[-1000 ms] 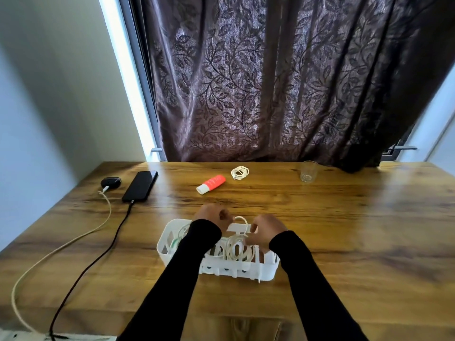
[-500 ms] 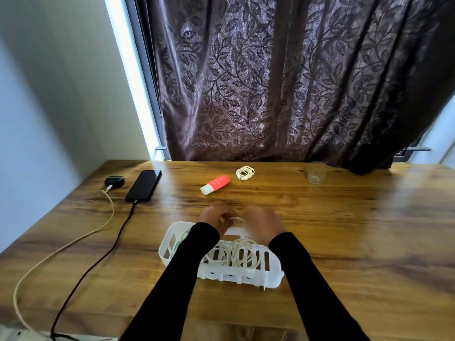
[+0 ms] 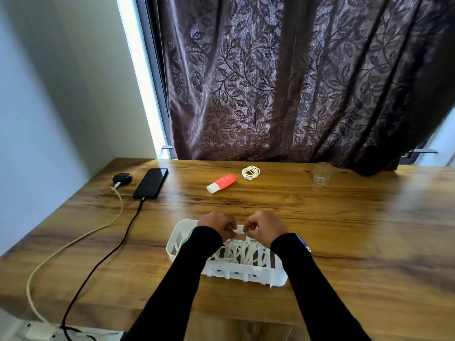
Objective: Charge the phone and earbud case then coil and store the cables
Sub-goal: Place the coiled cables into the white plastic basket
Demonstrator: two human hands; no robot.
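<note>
Two hands are up over the white basket [image 3: 278,276] near the front of the wooden counter [image 3: 344,217]. Left hand [image 3: 216,223] and right hand [image 3: 267,225] both have fingers curled, pinching the ends of a small white strip [image 3: 240,229] between them, looks like a cable tie or tag, hard to say. Loose loops of white cable [image 3: 242,254] sit in the basket right under the hands.

Over on the far left, the phone [image 3: 151,182] lies flat with a black cable [image 3: 103,257] plugged into its near end. Just beside it is the dark earbud case [image 3: 122,178] with a cream cable [image 3: 73,239] plugged in. Both cables run off the front left edge.

Further back there's an orange tube [image 3: 221,183], a small coiled white cable [image 3: 251,172] close to it, and a clear glass [image 3: 322,173] off to the right.
</note>
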